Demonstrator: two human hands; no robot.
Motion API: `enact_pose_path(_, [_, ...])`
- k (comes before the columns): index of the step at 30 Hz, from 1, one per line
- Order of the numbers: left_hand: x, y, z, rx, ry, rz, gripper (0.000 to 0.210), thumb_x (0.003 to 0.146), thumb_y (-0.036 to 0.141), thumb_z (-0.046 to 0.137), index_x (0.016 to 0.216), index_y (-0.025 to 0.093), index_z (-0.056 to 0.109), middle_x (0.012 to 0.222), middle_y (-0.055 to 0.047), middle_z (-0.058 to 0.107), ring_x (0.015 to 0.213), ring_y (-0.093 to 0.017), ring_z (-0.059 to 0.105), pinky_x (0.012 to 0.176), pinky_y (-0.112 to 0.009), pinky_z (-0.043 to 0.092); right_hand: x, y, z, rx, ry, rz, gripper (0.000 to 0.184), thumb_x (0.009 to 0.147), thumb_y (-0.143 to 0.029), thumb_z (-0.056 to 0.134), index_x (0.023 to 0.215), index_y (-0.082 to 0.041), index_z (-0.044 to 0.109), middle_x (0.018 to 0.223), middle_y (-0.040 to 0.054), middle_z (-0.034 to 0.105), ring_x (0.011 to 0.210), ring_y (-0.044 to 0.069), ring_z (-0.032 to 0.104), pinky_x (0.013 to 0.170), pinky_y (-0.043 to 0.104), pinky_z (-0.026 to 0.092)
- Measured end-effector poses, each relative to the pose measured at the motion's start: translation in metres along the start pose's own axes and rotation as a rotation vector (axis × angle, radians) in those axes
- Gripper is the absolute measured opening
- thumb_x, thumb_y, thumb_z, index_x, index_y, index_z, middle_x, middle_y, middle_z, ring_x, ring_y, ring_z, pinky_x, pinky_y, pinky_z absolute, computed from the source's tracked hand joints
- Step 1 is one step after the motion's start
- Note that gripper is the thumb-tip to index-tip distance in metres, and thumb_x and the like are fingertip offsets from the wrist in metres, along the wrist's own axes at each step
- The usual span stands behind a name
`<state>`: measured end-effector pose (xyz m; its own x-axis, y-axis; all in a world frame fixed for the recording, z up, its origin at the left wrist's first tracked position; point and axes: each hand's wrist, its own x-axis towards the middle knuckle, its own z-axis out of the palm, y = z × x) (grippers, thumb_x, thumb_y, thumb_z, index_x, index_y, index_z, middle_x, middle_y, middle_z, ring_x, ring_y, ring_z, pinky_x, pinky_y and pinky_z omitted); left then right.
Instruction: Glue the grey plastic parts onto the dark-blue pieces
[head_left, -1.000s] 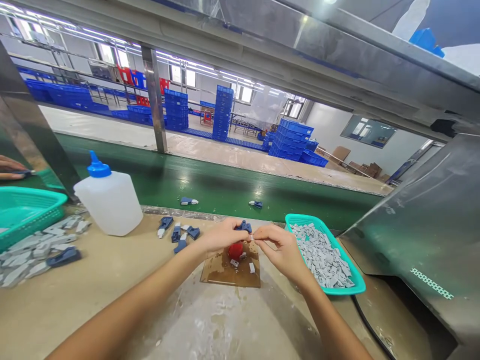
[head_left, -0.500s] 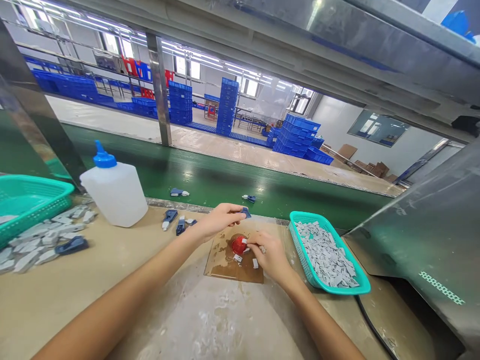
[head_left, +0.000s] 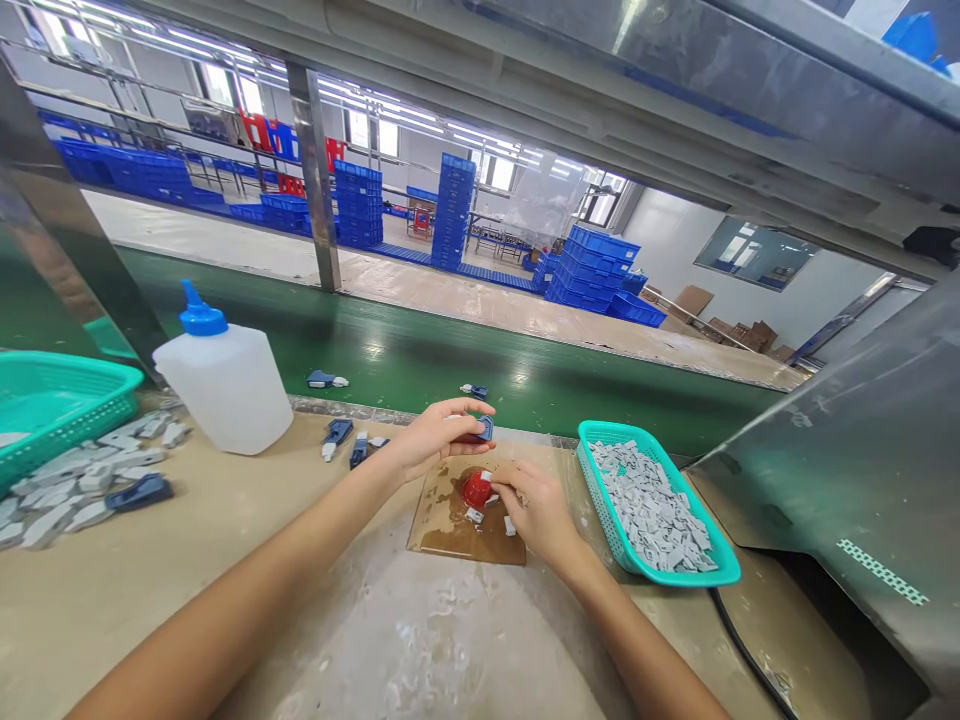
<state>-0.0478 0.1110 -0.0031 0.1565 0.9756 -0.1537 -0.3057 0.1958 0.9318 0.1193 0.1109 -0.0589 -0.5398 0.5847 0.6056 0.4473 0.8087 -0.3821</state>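
Note:
Between the thumb and fingers of my left hand [head_left: 442, 436] is a dark blue plastic part [head_left: 486, 428], held above the far edge of a wet brown board [head_left: 469, 545]. My right hand [head_left: 534, 502] pinches a small white plastic piece [head_left: 486, 478] at the top of a red dome-shaped object [head_left: 474, 490] on the board. Small white pieces, one of them a loose piece [head_left: 511, 526] by my right fingers, lie around the red object. Part of the red object is behind my right fingertips.
A green basket [head_left: 615, 540] full of small white pieces stands at right. To the left are a white bottle [head_left: 225, 390] with a blue cap, grey parts [head_left: 82, 480] and another green basket [head_left: 75, 425]. Blue-and-white parts lie on the green belt [head_left: 405, 365] beyond.
The blue-and-white parts on the green belt have shifted left. My left hand has tilted the blue part a little; my right hand stays at the red object with the white piece.

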Motion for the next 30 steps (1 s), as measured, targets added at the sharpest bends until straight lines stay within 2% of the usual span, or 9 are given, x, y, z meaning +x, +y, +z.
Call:
enact_pose_path(5, [0.002,-0.001,-0.005,-0.01,0.003,0.041,0.012,0.057,0.015,0.057,0.069,0.017,0.055,0.058,0.005,0.049,0.059,-0.01,0.058,0.065,-0.026,0.046,0.006,-0.006,-0.013,0.01,0.052,0.055,0.02,0.077,-0.008,0.047,0.072,-0.017,0.063,0.068,0.0043,0.062,0.063,0.015,0.057,0.057,0.025,0.047])
enact_pose_path(8, [0.005,-0.003,-0.008,0.058,0.036,0.037,0.011,0.058,0.02,0.059,0.068,0.016,0.056,0.064,0.004,0.05,0.053,-0.006,0.051,0.05,-0.02,0.039,0.007,-0.005,-0.017,0.016,0.026,0.076,0.02,0.076,-0.007,0.048,0.069,-0.018,0.063,0.067,0.0035,0.063,0.062,0.015,0.058,0.056,0.025,0.046])
enact_pose_path(11, [0.007,-0.007,-0.008,0.131,0.05,0.051,0.021,0.061,0.034,0.062,0.069,0.015,0.057,0.068,0.002,0.052,0.051,-0.005,0.046,0.043,-0.018,0.031,0.007,-0.003,-0.014,0.021,0.002,0.089,0.02,0.075,-0.008,0.048,0.069,-0.019,0.064,0.064,0.0028,0.062,0.059,0.014,0.057,0.054,0.024,0.046])
enact_pose_path(14, [0.008,-0.009,-0.005,0.138,0.13,0.062,0.034,0.062,0.047,0.061,0.061,0.014,0.05,0.059,0.004,0.046,0.042,-0.002,0.038,0.039,-0.018,0.025,0.006,-0.003,-0.013,0.038,-0.004,0.083,0.019,0.075,-0.008,0.049,0.067,-0.019,0.063,0.063,0.0019,0.062,0.058,0.013,0.056,0.053,0.024,0.045])
enact_pose_path(17, [0.008,-0.01,-0.002,0.045,0.131,0.044,0.03,0.064,0.039,0.063,0.06,0.014,0.048,0.058,0.005,0.046,0.044,-0.003,0.041,0.044,-0.019,0.034,0.008,-0.007,-0.017,0.083,0.154,0.1,0.016,0.075,-0.01,0.049,0.07,-0.018,0.062,0.068,0.003,0.063,0.063,0.014,0.057,0.058,0.026,0.046])
enact_pose_path(19, [0.007,-0.009,0.001,-0.061,0.059,0.008,0.017,0.064,0.025,0.065,0.067,0.013,0.053,0.063,0.003,0.051,0.057,-0.006,0.051,0.06,-0.022,0.043,0.011,-0.009,-0.022,0.124,0.244,0.143,0.014,0.075,-0.011,0.051,0.069,-0.018,0.062,0.069,0.003,0.063,0.066,0.014,0.057,0.061,0.027,0.046])
enact_pose_path(22, [0.004,-0.008,0.004,-0.126,-0.016,-0.041,0.016,0.063,0.01,0.063,0.078,0.012,0.059,0.074,-0.002,0.059,0.075,-0.011,0.057,0.08,-0.029,0.043,0.013,-0.007,-0.028,0.204,0.321,0.229,0.01,0.074,-0.014,0.054,0.071,-0.02,0.063,0.072,0.0031,0.062,0.07,0.015,0.057,0.063,0.028,0.047])
enact_pose_path(26, [0.003,-0.011,0.005,-0.004,-0.086,-0.037,0.021,0.058,0.013,0.068,0.078,0.013,0.062,0.077,-0.002,0.063,0.072,-0.011,0.057,0.076,-0.027,0.042,0.014,-0.004,-0.029,0.331,0.343,0.292,0.01,0.073,-0.018,0.056,0.078,-0.02,0.064,0.076,0.0037,0.061,0.072,0.015,0.057,0.065,0.028,0.049])
enact_pose_path(30, [0.004,-0.014,0.006,0.026,-0.065,-0.012,0.027,0.048,0.017,0.074,0.073,0.014,0.063,0.071,-0.001,0.063,0.068,-0.011,0.057,0.066,-0.024,0.042,0.014,-0.007,-0.029,0.34,0.3,0.299,0.009,0.074,-0.018,0.056,0.077,-0.02,0.065,0.078,0.0042,0.062,0.074,0.015,0.057,0.065,0.028,0.049])
